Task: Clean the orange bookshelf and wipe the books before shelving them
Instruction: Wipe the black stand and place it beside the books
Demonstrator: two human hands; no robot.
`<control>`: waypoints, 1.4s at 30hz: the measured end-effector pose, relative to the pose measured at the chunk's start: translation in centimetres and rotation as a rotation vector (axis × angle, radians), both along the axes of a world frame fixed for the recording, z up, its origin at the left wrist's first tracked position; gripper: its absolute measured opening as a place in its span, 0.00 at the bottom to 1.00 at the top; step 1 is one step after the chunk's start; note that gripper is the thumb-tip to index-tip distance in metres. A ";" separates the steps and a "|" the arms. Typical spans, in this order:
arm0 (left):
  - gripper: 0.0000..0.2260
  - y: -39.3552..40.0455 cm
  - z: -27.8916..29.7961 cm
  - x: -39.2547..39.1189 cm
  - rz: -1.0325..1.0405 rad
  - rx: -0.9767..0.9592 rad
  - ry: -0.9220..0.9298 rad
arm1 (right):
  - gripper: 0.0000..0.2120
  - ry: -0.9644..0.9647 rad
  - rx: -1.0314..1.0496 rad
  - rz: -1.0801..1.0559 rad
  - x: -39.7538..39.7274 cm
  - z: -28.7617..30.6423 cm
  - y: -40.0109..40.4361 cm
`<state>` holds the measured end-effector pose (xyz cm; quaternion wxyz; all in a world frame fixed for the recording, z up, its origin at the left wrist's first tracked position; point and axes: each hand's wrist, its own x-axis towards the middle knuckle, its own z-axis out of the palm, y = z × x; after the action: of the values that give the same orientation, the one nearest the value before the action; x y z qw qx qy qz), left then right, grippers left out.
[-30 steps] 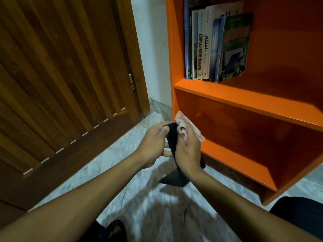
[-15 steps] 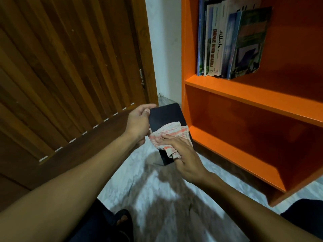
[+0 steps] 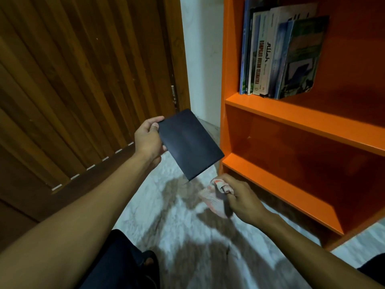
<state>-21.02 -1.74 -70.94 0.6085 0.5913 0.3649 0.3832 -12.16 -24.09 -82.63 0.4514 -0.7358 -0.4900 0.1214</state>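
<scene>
My left hand grips a thin black book by its left edge, held tilted in the air in front of the orange bookshelf. My right hand is lower and to the right, closed around a crumpled white and orange cloth that hangs blurred below the book. The cloth is apart from the book. Several books stand upright at the left end of the upper shelf, the rightmost leaning. The lower shelf and the bottom shelf hold nothing.
A dark wooden slatted door fills the left side. A strip of white wall runs between door and shelf. The floor is pale marble. My dark-clothed knee and foot show at the bottom.
My right hand with the cloth came off the black book's cover and dropped down to the right. My left hand lifted the book higher and turned its cover flat towards me.
</scene>
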 end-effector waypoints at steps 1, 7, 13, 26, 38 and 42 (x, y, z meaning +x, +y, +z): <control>0.13 0.1 0.0 0.0 0.010 -0.023 -0.008 | 0.20 0.061 0.019 -0.070 0.1 -0.2 -0.1; 0.13 -0.3 -0.5 0.2 -0.029 -0.175 0.004 | 0.14 0.465 0.134 -0.247 0.4 1.6 0.5; 0.14 -1.1 -0.6 -0.2 -0.148 -0.153 0.073 | 0.05 0.511 0.134 -0.261 1.0 3.6 0.8; 0.12 -5.3 -2.3 1.1 -0.519 0.053 0.282 | 0.06 0.895 0.197 -0.408 3.3 5.3 0.4; 0.13 -5.2 -2.7 2.0 -0.314 -0.034 0.148 | 0.14 1.505 0.511 -0.637 5.4 4.6 -0.3; 0.13 -6.8 -2.6 2.1 -0.377 -0.034 0.116 | 0.11 1.137 0.495 -0.751 3.5 4.9 1.5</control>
<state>-18.94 -8.52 -73.52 0.6573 0.6599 0.2888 0.2217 -8.67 -22.58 -77.69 0.8008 -0.5541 0.0932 0.2075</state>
